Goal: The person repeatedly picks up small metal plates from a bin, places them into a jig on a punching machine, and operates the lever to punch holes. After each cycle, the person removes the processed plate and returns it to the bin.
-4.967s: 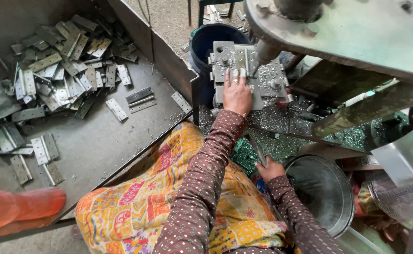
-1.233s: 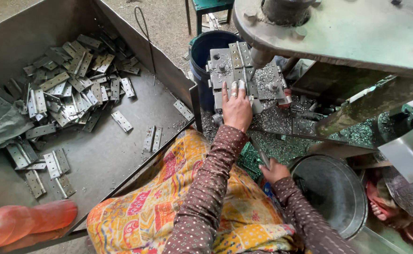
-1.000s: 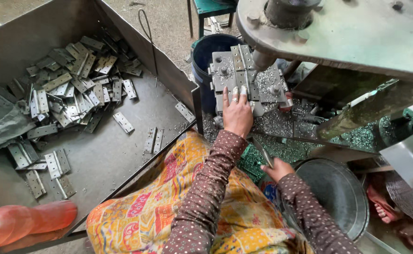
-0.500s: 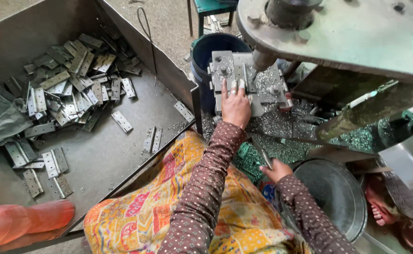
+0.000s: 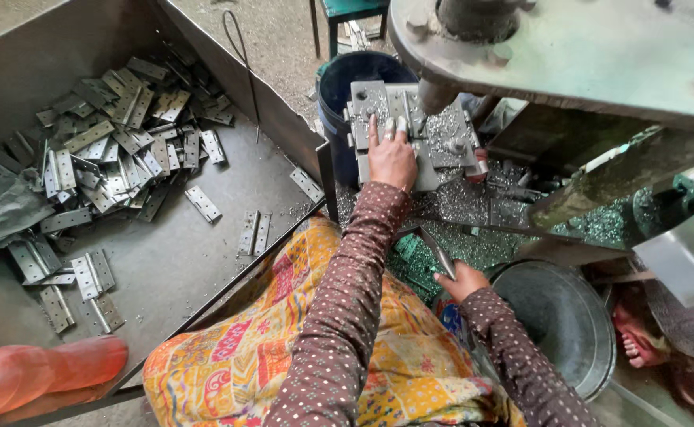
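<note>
1. Left hand [image 5: 392, 158]: lies flat, fingers stretched toward 12 o'clock, palm down on the grey metal die block [image 5: 410, 130] of the press. It grasps nothing; it presses on the block's left half, fingertips reaching the block's middle.

2. Die block: sits directly beneath the heavy press head [image 5: 552, 47], at 12 o'clock from the person's lap. Its top is strewn with bright metal chips. The block's larger part shows at 1 to 3 o'clock from the left hand's knuckles.

3. Right hand [image 5: 462, 281]: clenched around the lower end of a slim metal lever [image 5: 436, 251], which slants away toward 11 o'clock. The hand sits at 5 o'clock from the die block, well apart from it.

4. Blue bucket [image 5: 355, 79]: stands just behind the die block at 10 o'clock from the left hand; the block covers part of its rim.

5. Metal shavings [image 5: 473, 213]: spread over the bed between the two hands.

6. Steel bin [image 5: 165, 261]: a large open tray at 9 o'clock from the left hand, holding a heap of flat hinge plates [image 5: 109, 150] at its far end and a few loose ones nearer.

7. Round metal basin [image 5: 560, 316]: lies just beside the right hand, at 3 to 4 o'clock.

8. Orange plastic bottle [image 5: 46, 372]: lies on its side at the near corner of the bin, at 8 o'clock.
</note>
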